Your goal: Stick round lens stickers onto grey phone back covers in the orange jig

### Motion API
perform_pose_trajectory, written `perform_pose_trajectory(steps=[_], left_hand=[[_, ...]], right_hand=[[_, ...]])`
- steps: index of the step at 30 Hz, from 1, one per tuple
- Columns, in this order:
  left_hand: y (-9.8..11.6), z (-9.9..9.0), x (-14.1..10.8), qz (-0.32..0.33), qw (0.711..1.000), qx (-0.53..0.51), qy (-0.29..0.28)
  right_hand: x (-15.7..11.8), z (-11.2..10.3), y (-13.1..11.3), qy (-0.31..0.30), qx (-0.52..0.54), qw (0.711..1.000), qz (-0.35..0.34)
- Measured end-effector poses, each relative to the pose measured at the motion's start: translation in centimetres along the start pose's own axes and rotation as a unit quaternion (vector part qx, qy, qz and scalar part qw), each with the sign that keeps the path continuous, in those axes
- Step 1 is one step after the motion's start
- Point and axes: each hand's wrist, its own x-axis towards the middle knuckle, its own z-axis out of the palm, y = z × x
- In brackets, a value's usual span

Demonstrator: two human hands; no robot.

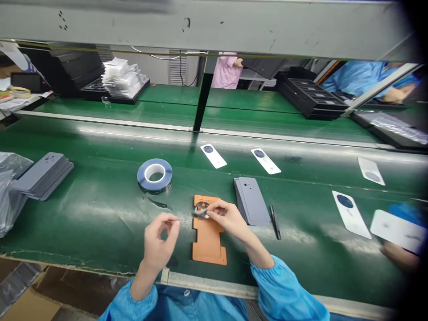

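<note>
My right hand [228, 217] pinches a small round, shiny piece with dark holes [201, 210], shaped like a phone camera cover. It holds this piece over the upper part of an orange fixture plate [209, 240]; whether the two touch I cannot tell. Left of the plate, my left hand [159, 238] has thumb and forefinger brought together in a loop. Anything between those fingertips is too small to make out. A blue tape roll [142, 177] lies beyond my left hand, with a thin dark strip [157, 203] by it. Right of the plate are stacked grey phone-shaped panels [254, 203] and black tweezers [276, 223].
More grey panels [43, 176] are piled at left beside clear plastic bags [10, 196]. White panels [214, 157] with dark circles lie along the green belt. At the right edge a co-worker's hand [397, 255] is by a white panel [399, 229]. A post [203, 100] stands behind.
</note>
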Motion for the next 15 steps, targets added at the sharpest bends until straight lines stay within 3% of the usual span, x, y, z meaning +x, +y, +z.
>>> perform_pose_trajectory(steps=[2,4,8,15], left_hand=[[0.0,1.9,0.2,-0.055,0.994,-0.005,-0.091],[-0.6,3.8,0.9,-0.083,0.987,0.019,-0.137],[-2.7,6.5,2.9,-0.068,0.986,0.094,-0.121],[-3.9,7.7,4.5,-0.092,0.983,0.104,-0.118]], right_hand=[[-0.1,-0.9,0.9,0.003,-0.038,0.999,0.001],[0.0,-1.5,1.4,0.020,-0.072,0.997,-0.015],[0.3,-2.2,1.5,0.043,-0.103,0.993,-0.035],[0.4,-2.7,2.4,0.026,-0.068,0.996,-0.048]])
